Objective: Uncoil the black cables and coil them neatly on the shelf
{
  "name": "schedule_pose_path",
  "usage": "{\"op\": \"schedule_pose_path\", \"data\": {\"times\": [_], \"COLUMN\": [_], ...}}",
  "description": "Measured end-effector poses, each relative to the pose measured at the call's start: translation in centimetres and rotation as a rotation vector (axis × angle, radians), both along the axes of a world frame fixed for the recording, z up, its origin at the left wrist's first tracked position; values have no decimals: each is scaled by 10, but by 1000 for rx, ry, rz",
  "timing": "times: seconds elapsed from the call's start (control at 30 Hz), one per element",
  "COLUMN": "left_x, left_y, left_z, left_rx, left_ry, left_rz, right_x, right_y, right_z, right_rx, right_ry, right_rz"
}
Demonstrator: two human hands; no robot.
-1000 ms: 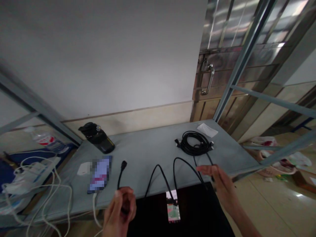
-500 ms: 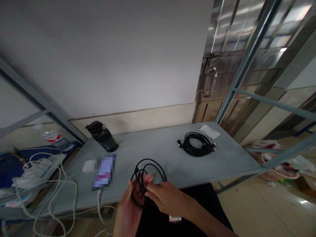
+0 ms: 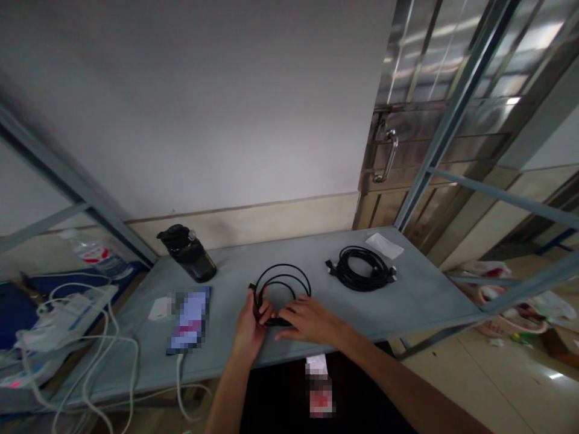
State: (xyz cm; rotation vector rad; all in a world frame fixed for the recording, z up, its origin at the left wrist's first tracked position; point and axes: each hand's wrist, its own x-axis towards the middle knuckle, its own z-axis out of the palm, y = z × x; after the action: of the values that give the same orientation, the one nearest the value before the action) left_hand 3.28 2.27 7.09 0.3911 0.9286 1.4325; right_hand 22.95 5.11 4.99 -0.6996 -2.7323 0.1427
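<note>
A black cable [image 3: 284,276] wound into a small coil rests on the grey table [image 3: 416,301], near its middle. My left hand [image 3: 252,327] pinches the coil's left side with closed fingers. At the coil's lower edge lies my right hand [image 3: 304,319], fingers curled over the bundled strands there. Both hands sit at the table's front half.
A second, larger black cable coil [image 3: 362,271] lies to the right with a white paper slip [image 3: 384,242] behind it. A phone [image 3: 189,317], a white card [image 3: 158,308] and a black bottle [image 3: 187,254] lie to the left. White cables [image 3: 81,355] hang at the left edge. Metal frame bars rise on both sides.
A second ago the cable was stretched out between my hands. They came together, wound it into a coil, then moved it forward and down onto the table.
</note>
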Motion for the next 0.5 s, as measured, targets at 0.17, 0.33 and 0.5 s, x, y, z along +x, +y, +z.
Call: {"op": "schedule_pose_path", "data": {"times": [0.17,0.33,0.5], "left_x": [2,-6,-6], "left_y": [22,23,21], "left_z": [-15,-31,-36], "left_rx": [90,135,163], "left_ry": [498,939,1090], "left_rz": [123,208,227], "right_x": [5,7,6], "right_y": [17,19,21], "right_z": [-19,-19,-24], "right_rx": [19,3,4], "right_ry": [57,114,193], "right_rz": [-57,-129,-236]}}
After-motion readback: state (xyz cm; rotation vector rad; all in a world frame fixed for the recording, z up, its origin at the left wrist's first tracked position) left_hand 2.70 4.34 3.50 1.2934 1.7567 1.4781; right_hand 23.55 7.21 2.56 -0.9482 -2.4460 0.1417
